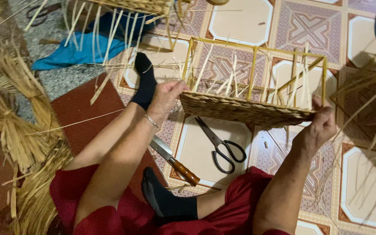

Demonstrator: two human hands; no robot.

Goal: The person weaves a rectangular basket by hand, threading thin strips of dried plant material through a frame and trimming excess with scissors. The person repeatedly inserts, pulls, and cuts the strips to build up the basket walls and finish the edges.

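A rectangular basket frame (253,65) of yellow sticks is held up over the tiled floor, its near side filled with woven straw (240,109). My left hand (167,96) grips the left end of the woven side. At the right end my right hand (322,124) clasps the corner. Loose straw ends stick up inside the frame. Under the basket lie black-handled scissors (223,148) and a knife (175,160) with a brown wooden handle.
Bundles of dry straw (18,126) are piled at the left. A blue cloth (88,45) lies at the top left under another woven piece (131,5). My legs in black socks (144,82) stretch across a red mat (83,113). More straw strands (375,100) hang at the right.
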